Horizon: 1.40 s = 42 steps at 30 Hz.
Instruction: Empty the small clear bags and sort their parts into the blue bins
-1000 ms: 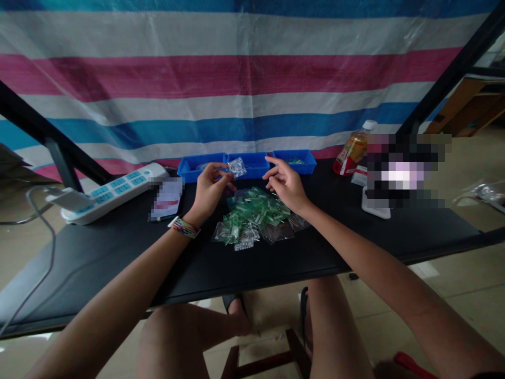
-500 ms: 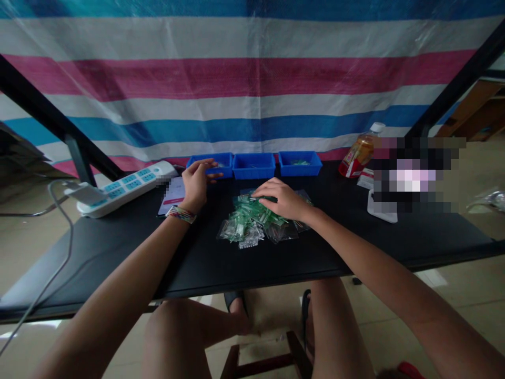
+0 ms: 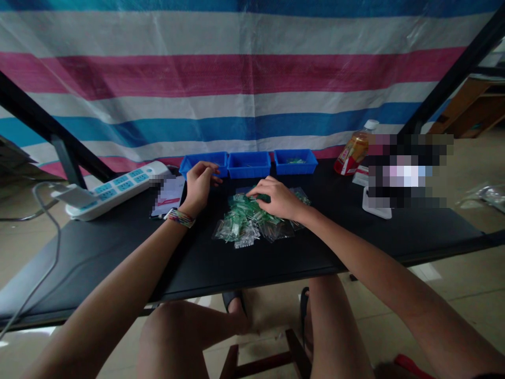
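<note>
A heap of small green and clear plastic packets [image 3: 244, 223] lies mid-table. My right hand [image 3: 278, 199] rests over its far right side, thumb and fingers bent together at the packets. What sits between those fingertips is too small to make out. My left hand [image 3: 199, 184] hovers left of the heap, in front of the left blue bin [image 3: 187, 164]. Its fingers are loosely curled and apart, with nothing visible in them. The middle blue bin [image 3: 249, 171] and the right blue bin [image 3: 295, 167] stand beyond the heap; the right one holds some small greenish pieces.
On the left of the black table [image 3: 221, 268] lie a white power strip [image 3: 118, 192] with a cord and a phone [image 3: 170, 197]. At the right stand a drink bottle [image 3: 351, 152] and a white object [image 3: 376, 208]. A striped sheet [image 3: 252, 73] hangs behind.
My left hand's fingers have curled in more. My right hand stays over the heap, its fingertips slightly shifted. The whole view has moved a little.
</note>
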{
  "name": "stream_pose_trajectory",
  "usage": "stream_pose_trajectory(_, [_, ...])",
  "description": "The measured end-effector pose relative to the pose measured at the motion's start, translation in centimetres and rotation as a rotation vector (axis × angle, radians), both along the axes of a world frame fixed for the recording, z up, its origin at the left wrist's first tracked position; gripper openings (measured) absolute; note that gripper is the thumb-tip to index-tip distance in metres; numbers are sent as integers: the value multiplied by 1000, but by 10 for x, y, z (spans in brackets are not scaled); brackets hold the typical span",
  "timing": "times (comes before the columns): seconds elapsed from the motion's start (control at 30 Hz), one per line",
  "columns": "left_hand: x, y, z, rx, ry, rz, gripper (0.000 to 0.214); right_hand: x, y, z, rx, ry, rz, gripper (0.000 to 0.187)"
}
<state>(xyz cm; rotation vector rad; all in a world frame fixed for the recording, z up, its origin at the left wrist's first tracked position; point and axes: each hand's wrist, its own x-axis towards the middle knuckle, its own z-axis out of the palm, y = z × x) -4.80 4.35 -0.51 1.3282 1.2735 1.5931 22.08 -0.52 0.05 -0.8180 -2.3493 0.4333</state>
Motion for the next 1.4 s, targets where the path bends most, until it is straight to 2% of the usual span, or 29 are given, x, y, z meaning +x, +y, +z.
stream_pose_trajectory(0.4, [5,-5,4,-29,21,-20,10,5,4,-2,-58,-97,-91,38])
stream_pose_trajectory(0.57, [5,-5,5,-41,28,-24,9,6,10,-3,-114,-52,-86,42])
stream_pose_trajectory(0.83, [6,-7,6,-52,35,-28,9,5,12,-3,-220,104,-97,32])
stream_pose_trajectory(1.27, [7,-7,7,-48,37,-30,8,10,17,2,-281,212,-146,23])
stream_pose_trajectory(1.4, [7,-7,6,-32,44,-40,9,12,18,4,-244,298,-164,32])
